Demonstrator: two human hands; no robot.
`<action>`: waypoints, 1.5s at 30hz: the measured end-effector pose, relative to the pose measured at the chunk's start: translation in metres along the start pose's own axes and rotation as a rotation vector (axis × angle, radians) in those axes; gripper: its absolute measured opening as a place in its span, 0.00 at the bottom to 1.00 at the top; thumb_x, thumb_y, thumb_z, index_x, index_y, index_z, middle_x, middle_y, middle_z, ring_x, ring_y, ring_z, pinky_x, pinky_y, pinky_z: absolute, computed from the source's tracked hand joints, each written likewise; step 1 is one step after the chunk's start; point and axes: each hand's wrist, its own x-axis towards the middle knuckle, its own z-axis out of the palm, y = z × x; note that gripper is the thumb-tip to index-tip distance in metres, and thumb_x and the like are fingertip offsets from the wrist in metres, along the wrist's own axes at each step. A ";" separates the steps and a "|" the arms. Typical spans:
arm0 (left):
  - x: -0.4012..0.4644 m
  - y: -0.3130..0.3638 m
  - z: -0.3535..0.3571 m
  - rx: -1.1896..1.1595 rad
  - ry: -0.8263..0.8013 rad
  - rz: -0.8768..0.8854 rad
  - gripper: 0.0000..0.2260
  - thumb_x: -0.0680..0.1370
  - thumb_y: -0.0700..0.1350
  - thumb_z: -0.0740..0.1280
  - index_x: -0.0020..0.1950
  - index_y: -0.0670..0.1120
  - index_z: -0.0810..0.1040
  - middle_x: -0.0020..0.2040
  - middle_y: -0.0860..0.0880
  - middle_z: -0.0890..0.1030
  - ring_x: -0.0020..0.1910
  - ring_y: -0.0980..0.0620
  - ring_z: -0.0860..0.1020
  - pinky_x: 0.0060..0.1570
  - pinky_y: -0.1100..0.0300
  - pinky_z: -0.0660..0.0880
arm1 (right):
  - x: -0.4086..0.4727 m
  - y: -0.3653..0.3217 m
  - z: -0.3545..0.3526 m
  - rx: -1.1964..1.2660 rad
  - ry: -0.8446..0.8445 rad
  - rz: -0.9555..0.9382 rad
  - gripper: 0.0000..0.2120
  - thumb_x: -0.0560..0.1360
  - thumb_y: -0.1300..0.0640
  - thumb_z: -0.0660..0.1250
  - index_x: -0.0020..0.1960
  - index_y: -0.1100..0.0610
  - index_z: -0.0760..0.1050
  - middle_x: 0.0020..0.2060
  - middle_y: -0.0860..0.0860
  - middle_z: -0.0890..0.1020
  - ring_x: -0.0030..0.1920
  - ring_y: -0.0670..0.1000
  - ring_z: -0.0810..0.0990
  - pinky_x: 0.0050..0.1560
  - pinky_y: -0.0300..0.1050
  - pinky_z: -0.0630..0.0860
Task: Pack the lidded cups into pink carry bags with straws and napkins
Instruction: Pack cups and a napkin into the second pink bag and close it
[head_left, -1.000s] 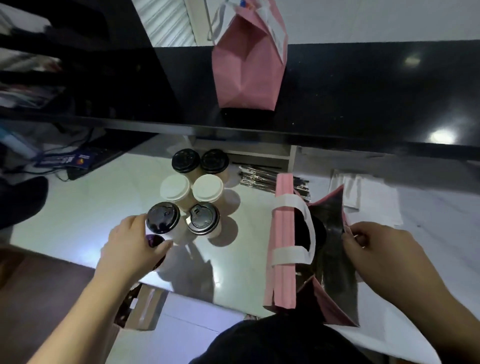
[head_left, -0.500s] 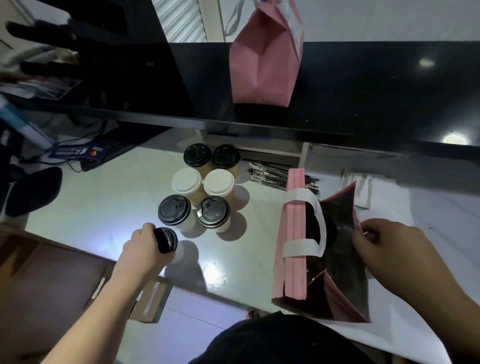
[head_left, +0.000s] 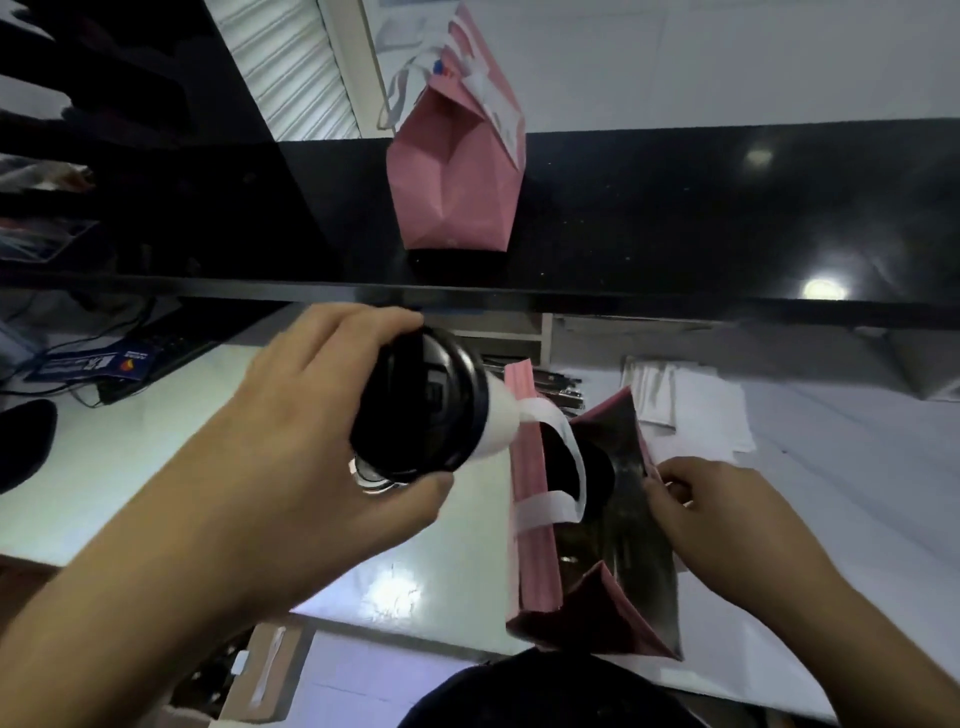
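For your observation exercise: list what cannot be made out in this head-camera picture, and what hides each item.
- Other cups on the counter: hidden behind the left hand and the raised cup.
- Inside of the open pink bag: dark, contents unclear.
- Straws: mostly covered by the bag.
- Cup lid markings: motion-blurred.
- Right hand fingers: curled at the bag's edge.

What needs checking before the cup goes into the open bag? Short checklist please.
1. Left hand grips the cup: ok.
2. Black lid seated on cup: ok, looks flush.
3. Cup upright: not ok, tilted toward the bag.
4. Right hand holds the bag mouth open: ok.
5. White handle clear of the opening: not ok, it loops across the mouth beside the cup.
6. Room inside bag: cannot tell, a dark round shape sits inside.
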 end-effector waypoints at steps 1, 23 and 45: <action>0.009 0.013 0.005 -0.032 -0.010 0.058 0.39 0.66 0.68 0.68 0.76 0.61 0.65 0.69 0.63 0.67 0.64 0.56 0.72 0.59 0.62 0.71 | 0.000 0.000 0.000 0.017 -0.016 0.001 0.15 0.81 0.42 0.60 0.40 0.46 0.78 0.32 0.43 0.82 0.32 0.44 0.80 0.37 0.49 0.81; 0.092 0.059 0.159 0.184 -0.752 0.315 0.38 0.74 0.59 0.75 0.79 0.52 0.64 0.74 0.50 0.70 0.67 0.46 0.75 0.64 0.48 0.77 | -0.018 0.025 -0.007 -0.027 -0.004 0.059 0.18 0.85 0.45 0.52 0.43 0.49 0.73 0.37 0.48 0.80 0.38 0.51 0.78 0.40 0.53 0.79; 0.050 0.022 0.272 0.370 -0.737 0.636 0.24 0.81 0.41 0.60 0.78 0.49 0.66 0.68 0.47 0.75 0.60 0.42 0.74 0.57 0.46 0.77 | -0.020 0.023 -0.001 0.017 -0.002 0.090 0.12 0.81 0.47 0.57 0.44 0.51 0.73 0.35 0.49 0.80 0.37 0.54 0.79 0.34 0.49 0.74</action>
